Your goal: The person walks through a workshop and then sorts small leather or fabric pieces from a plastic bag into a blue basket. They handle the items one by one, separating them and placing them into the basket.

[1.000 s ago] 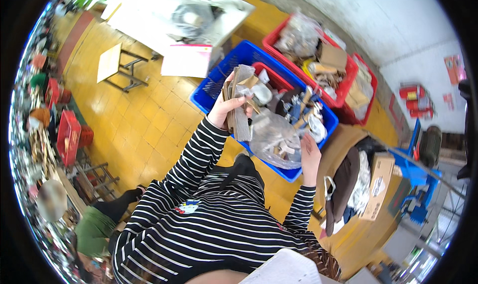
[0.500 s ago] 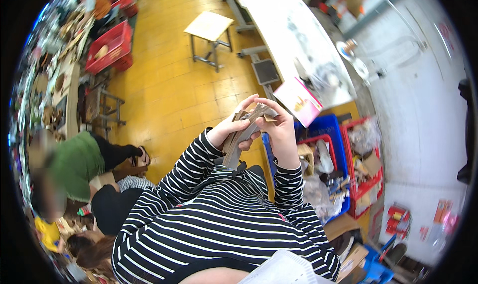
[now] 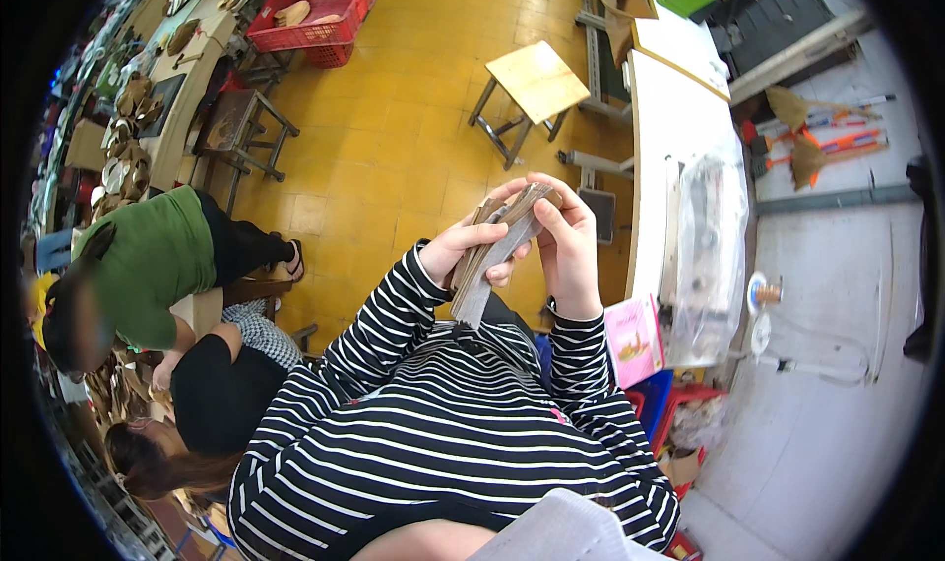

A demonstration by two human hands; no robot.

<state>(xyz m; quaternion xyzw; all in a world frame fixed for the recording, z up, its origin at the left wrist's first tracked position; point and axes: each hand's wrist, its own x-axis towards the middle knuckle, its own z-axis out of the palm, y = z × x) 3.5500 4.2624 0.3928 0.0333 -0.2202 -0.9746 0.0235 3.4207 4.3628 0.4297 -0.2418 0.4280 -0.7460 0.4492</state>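
In front of my chest I hold a bundle of long, thin brown-and-grey strips [image 3: 482, 283], layered like leather or fabric cuttings; I cannot tell the material. My left hand [image 3: 461, 248] is closed round the bundle's left side, thumb lying across it. At the upper end, my right hand [image 3: 573, 251] pinches the strips between thumb and fingers. The lower end of a grey strip hangs down toward my striped shirt.
A pink-and-white box [image 3: 634, 342] sits at the near end of the white table [image 3: 645, 182] on my right. Ahead stands a wooden-topped stool [image 3: 536, 81]. A red crate [image 3: 313, 15] is at far left. Two people, one in a green top [image 3: 162, 256], are close on my left.
My view has turned to the right and forward, so the stool and table shift across it. Both hands keep hold of the strips, and my right fingers have shifted along their upper end.
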